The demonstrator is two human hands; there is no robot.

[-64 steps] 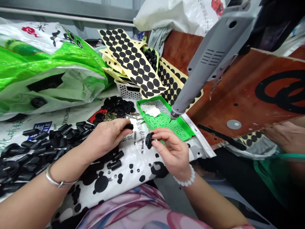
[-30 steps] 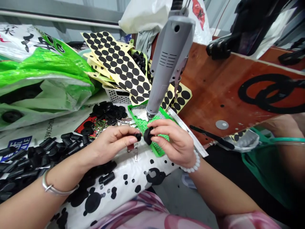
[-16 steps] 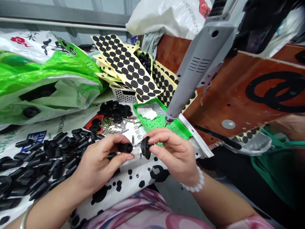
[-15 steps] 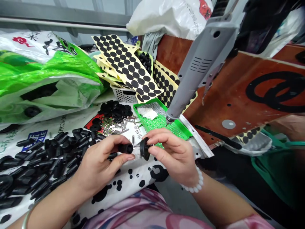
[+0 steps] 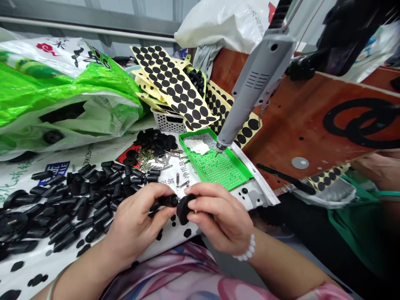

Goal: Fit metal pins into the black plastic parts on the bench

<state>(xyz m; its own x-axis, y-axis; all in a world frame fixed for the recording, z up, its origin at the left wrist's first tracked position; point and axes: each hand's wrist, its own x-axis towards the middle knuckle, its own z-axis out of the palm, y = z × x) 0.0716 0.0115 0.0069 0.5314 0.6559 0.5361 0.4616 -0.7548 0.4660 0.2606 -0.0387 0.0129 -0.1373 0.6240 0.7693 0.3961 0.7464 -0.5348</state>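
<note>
Between thumb and fingers, my left hand (image 5: 140, 223) grips a short black plastic cylinder (image 5: 169, 200) with its end turned to the right. My right hand (image 5: 220, 218) pinches a round black disc (image 5: 184, 209) on edge, close against that end; a small metal bit shows by the fingertips. Whether the two parts touch I cannot tell. Several black cylinders (image 5: 75, 204) lie heaped left of my left hand. Beyond them are a pile of black discs (image 5: 153, 141) and scattered metal clips (image 5: 156, 160).
A grey electric screwdriver (image 5: 242, 100) hangs above a green tray (image 5: 231, 183) of small screws. Behind stands a white basket (image 5: 168, 121) under sheets of black round stickers (image 5: 175, 87). A green plastic bag (image 5: 103, 91) is at left, a brown board (image 5: 287, 125) at right. Another person's arm (image 5: 383, 171) shows far right.
The disc has come nearer the cylinder's end and turned, so the metal between them no longer shows. Both hands sit slightly lower in view. The camera view has shifted a little.
</note>
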